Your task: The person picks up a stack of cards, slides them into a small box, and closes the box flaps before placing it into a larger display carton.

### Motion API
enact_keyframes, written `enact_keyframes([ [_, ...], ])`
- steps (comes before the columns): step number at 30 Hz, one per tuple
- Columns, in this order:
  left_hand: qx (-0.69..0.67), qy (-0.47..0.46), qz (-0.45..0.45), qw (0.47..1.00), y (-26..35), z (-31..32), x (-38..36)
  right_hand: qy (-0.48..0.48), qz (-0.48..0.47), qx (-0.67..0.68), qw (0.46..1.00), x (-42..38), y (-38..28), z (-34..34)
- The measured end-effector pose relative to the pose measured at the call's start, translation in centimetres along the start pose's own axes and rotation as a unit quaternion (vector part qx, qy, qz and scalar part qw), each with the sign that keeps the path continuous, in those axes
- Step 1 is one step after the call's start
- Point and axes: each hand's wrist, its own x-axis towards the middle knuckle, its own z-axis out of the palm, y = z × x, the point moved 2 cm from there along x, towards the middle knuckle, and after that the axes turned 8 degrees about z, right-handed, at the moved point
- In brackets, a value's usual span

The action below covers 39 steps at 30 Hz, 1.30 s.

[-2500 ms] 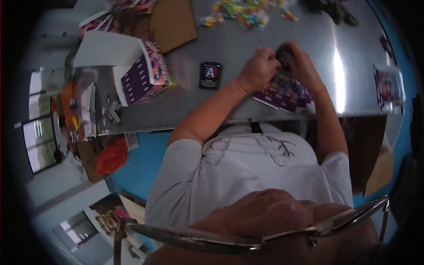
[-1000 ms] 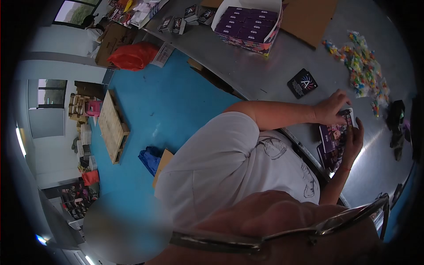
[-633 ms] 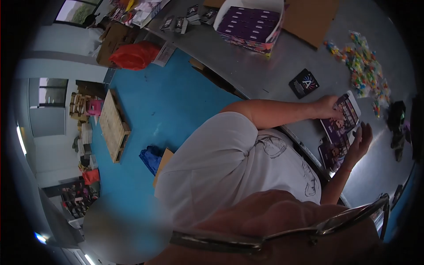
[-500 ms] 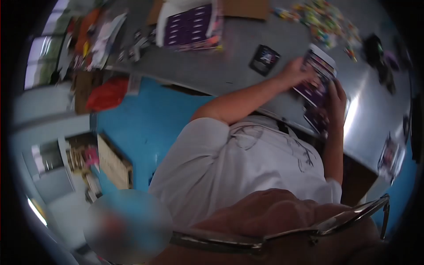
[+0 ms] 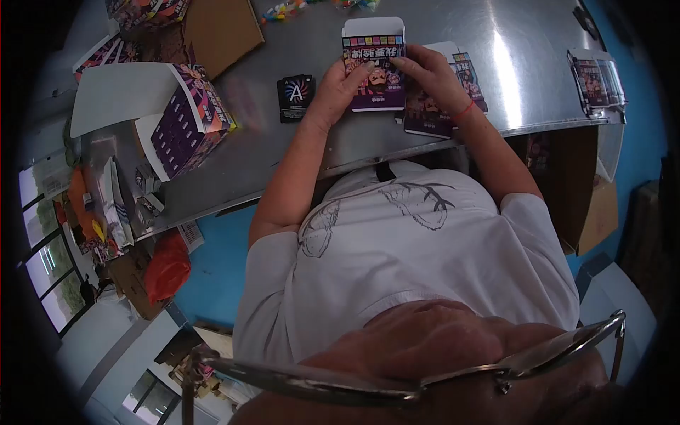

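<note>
On the left of the metal bench point(image 5: 439, 134) stands an open display box point(image 5: 188, 117) of purple packs, and a small black card pack point(image 5: 295, 95) lies just left of the hands. The left hand point(image 5: 338, 88) and right hand point(image 5: 427, 71) each pinch a side edge of a flat purple carton point(image 5: 374, 60), holding it over the bench. A stack of similar flat cartons point(image 5: 453, 106) lies under the right hand, and a clear-wrapped bundle point(image 5: 598, 78) sits at the far right edge.

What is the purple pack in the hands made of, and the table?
The purple pack looks like thin printed card: flat, with a white flap on top and a slight sheen. Both the left hand and the right hand hold it. The table looks like bare metal, probably steel: grey, smooth, with a bright streak of reflected light.
</note>
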Motion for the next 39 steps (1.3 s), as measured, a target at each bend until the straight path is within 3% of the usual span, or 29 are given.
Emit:
enact_keyframes([
  [2,0.070,-0.008,-0.003,0.998,0.9,-0.7,0.1,0.005,-0.032,0.007,0.999,0.2,-0.3,0.1],
  [4,0.155,-0.011,0.024,0.988,0.9,-1.5,0.5,0.064,-0.165,-0.142,0.974,0.5,-1.1,-0.1],
  [5,0.155,-0.010,0.022,0.988,0.6,-2.0,1.0,0.063,-0.164,-0.141,0.974,0.6,-1.3,-0.1],
  [7,0.250,-0.015,0.164,0.954,1.0,-2.5,2.2,0.127,-0.227,-0.245,0.934,0.8,-2.0,-0.3],
  [10,0.352,-0.007,0.212,0.912,1.2,-3.0,3.2,0.160,-0.305,-0.253,0.904,2.0,-1.8,-0.6],
  [14,0.352,-0.003,0.198,0.915,0.9,-2.7,2.6,0.152,-0.305,-0.256,0.905,1.9,-1.1,-0.9],
  [19,0.348,-0.022,0.106,0.931,1.4,-2.3,1.5,0.124,-0.258,-0.266,0.921,1.3,-1.3,-1.0],
  [22,0.409,-0.040,0.120,0.904,1.5,-2.7,1.5,0.115,-0.263,-0.274,0.918,1.1,-1.6,-1.1],
  [26,0.392,-0.084,0.118,0.908,0.9,-2.6,1.0,0.094,-0.232,-0.275,0.928,0.4,-1.1,-1.2],
  [29,0.443,-0.145,0.155,0.871,1.4,-1.8,0.4,0.081,-0.215,-0.257,0.939,-0.5,0.0,-0.7],
  [31,0.614,-0.129,0.264,0.732,1.2,-1.9,0.3,0.086,-0.195,-0.279,0.936,-0.5,0.2,-0.5],
  [32,0.616,-0.130,0.269,0.729,1.0,-2.0,0.2,0.089,-0.199,-0.280,0.935,-0.4,0.3,-0.5],
  [33,0.453,-0.084,0.172,0.871,1.6,-1.4,-0.2,0.086,-0.190,-0.272,0.939,-0.2,0.5,-0.6],
  [34,0.263,-0.034,0.063,0.962,1.9,-1.1,-0.4,0.082,-0.181,-0.263,0.944,-0.1,0.5,-0.6],
  [35,0.265,-0.035,0.064,0.961,2.4,-1.2,-0.3,0.084,-0.183,-0.263,0.944,-0.2,0.5,-0.7],
  [37,-0.045,-0.001,0.006,0.999,3.1,-2.0,-0.4,0.067,-0.153,-0.248,0.954,-0.3,0.5,-0.6],
  [39,-0.037,0.002,0.013,0.999,2.6,-1.9,-0.2,0.073,-0.162,-0.249,0.952,-0.6,-0.1,-0.5],
])
